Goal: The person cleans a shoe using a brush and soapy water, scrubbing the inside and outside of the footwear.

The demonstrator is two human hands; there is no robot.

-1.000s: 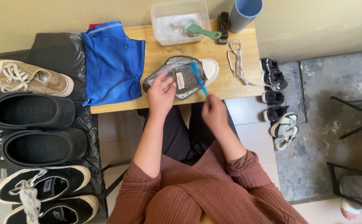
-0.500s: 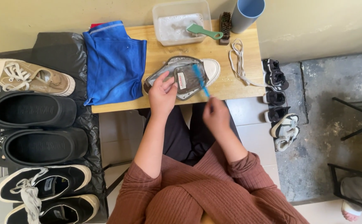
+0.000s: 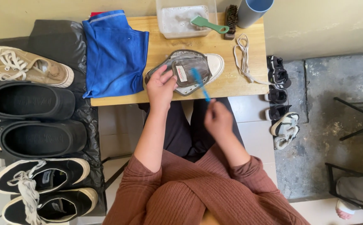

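Left hand (image 3: 160, 86) gripping grey sneaker (image 3: 185, 71) on wooden tabletop (image 3: 214, 85), right hand (image 3: 217, 118) pinching blue toothbrush (image 3: 199, 84) over its tongue.

Grey lace-less sneaker (image 3: 187, 71) lies tilted on the table; blue toothbrush (image 3: 199, 84) across it.
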